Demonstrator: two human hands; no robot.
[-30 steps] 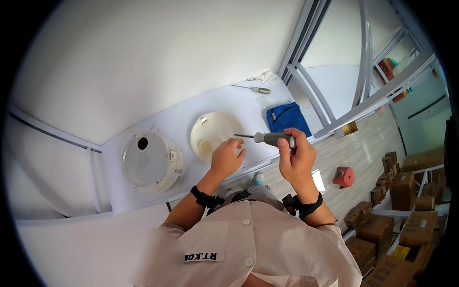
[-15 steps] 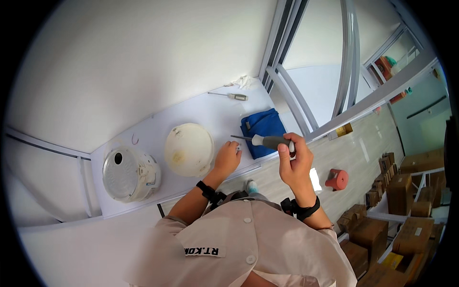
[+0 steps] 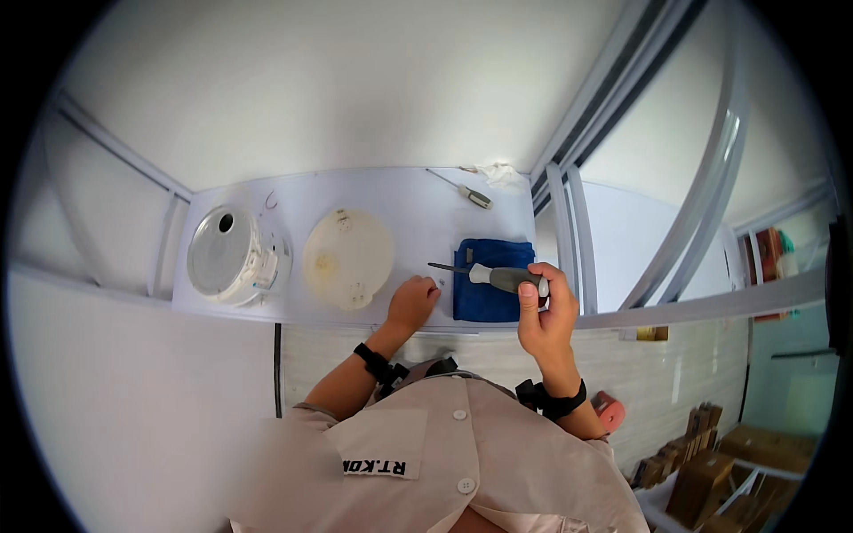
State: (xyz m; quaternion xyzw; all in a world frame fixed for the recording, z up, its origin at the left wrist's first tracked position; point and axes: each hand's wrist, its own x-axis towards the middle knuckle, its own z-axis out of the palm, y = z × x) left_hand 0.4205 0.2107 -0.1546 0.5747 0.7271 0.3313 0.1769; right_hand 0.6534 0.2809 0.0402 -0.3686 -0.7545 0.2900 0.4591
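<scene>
My right hand [image 3: 549,318] grips a screwdriver [image 3: 503,279] by its thick grey and white handle. The dark shaft points left over a folded blue cloth [image 3: 489,306]. At the front of the white table, between the cloth and a round off-white cover [image 3: 349,259], my left hand [image 3: 414,302] is closed, its fingers curled down. A tiny light-coloured piece shows by its fingertips, too small to name. Brownish stains mark the cover, which lies flat. Farther left stands a white cylindrical appliance body [image 3: 233,258] with a grey disc-like top and a dark round hole.
A second screwdriver [image 3: 464,190] lies at the back of the table [image 3: 418,204], near a crumpled white tissue [image 3: 500,174]. A thin bent wire [image 3: 271,201] is behind the appliance body. Grey metal frames [image 3: 569,240] rise on the right; cardboard boxes [image 3: 702,480] stand beyond.
The whole view has turned, so the table now runs level. The right hand still holds the screwdriver, its tip pointing left; the left hand stays curled near the table's front.
</scene>
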